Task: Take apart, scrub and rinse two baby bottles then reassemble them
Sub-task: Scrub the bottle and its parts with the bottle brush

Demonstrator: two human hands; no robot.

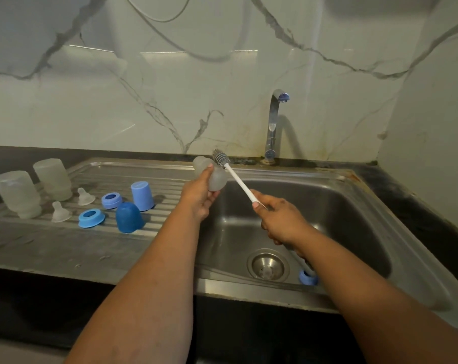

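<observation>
Clear bottle part (214, 177) is gripped by left hand (200, 198) at frame centre, above sink (354, 206). Brush (220, 158) handle is clenched in right hand (280, 219). Bristles should be worked inside and rotated; part kept steady.

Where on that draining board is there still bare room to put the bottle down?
Bare steel lies in front of the dark blue cap and ring, toward the front edge of the draining board, and behind the light blue cap. The left, around both upturned bottles, is crowded.
</observation>
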